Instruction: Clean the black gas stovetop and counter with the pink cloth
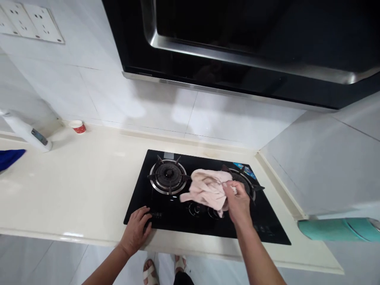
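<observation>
A crumpled pale pink cloth point(206, 188) is gripped by my right hand point(239, 200), over the middle of the black glass gas hob point(166, 215). The cloth covers part of the control knobs point(196, 209). My left hand point(136, 227) rests at the hob's front left corner, fingers stretched out, with nothing in it. To the cloth's left is the left burner point(168, 174) with its pan support. The right burner point(242, 180) sits behind my right hand and is partly hidden.
A black range hood point(231, 75) hangs low over the hob. On the pale counter point(89, 178) are a red-and-white paper cup point(78, 126), a white device point(28, 132) with a small screen and a blue cloth point(10, 159). A green cylinder point(335, 229) is at the right end.
</observation>
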`<state>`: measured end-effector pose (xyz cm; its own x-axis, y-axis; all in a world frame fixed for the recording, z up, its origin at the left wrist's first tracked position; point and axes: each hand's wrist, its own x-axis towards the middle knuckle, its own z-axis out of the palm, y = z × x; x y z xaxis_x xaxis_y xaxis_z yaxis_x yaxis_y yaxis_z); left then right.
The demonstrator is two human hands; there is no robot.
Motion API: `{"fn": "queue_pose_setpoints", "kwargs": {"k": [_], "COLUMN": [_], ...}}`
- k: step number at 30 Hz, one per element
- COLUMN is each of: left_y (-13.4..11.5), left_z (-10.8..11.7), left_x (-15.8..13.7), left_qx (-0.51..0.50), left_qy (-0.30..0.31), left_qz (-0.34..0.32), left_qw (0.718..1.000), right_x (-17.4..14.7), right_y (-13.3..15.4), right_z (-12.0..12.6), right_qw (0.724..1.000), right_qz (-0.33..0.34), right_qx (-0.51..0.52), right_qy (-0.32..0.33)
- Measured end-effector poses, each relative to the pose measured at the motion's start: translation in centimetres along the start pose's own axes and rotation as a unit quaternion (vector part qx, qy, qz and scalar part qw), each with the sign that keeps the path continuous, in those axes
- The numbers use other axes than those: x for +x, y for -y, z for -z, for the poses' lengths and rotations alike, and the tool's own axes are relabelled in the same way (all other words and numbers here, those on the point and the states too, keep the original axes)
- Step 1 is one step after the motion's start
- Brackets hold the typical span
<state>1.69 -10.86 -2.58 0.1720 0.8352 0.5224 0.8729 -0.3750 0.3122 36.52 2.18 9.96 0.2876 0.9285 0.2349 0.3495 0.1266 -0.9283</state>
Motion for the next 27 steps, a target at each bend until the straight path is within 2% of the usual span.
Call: {"fn": "queue_pose_setpoints", "kwargs": {"k": [1, 3, 5, 6, 10, 17, 23, 27], "left_y": [0.0, 0.1, 0.2, 0.2, -0.1, -0.7, -0.8, -0.8], "left_z": [0.0, -0.1, -0.2, -0.2, 0.0, 0.4, 0.6, 0.6], "left_x": [0.0, -0.2, -0.3, -0.3, -0.1, 0.2, 0.3, 0.4], "left_qx": [-0.001, -0.001, 0.000, 0.000, 0.004, 0.011, 0.019, 0.023], "left_qy": [0.003, 0.006, 0.010, 0.011, 0.021, 0.038, 0.032, 0.026], "left_qz": [0.001, 0.006, 0.009, 0.011, 0.018, 0.025, 0.026, 0.017], "left_qw": [1.000, 1.000, 1.000, 1.000, 1.000, 0.999, 0.999, 0.999], "right_x": [1.2, 2.8, 3.3, 3.3, 3.0, 3.0, -0.6, -3.0], "right_y": [-0.8, -2.5, -4.1, -4.7, -5.5, -3.7, -1.4, 0.1], "right_z": [0.8, 1.5, 1.3, 0.9, -1.5, -6.4, -10.2, -11.7], "right_qw": [0.996, 0.965, 0.923, 0.910, 0.873, 0.826, 0.810, 0.800], "right_qz": [0.005, -0.007, -0.022, -0.025, -0.028, -0.001, 0.085, 0.153], "right_qx": [-0.081, -0.230, -0.315, -0.334, -0.407, -0.499, -0.494, -0.471], "right_qy": [0.024, 0.126, 0.220, 0.245, 0.268, 0.261, 0.305, 0.338]}}
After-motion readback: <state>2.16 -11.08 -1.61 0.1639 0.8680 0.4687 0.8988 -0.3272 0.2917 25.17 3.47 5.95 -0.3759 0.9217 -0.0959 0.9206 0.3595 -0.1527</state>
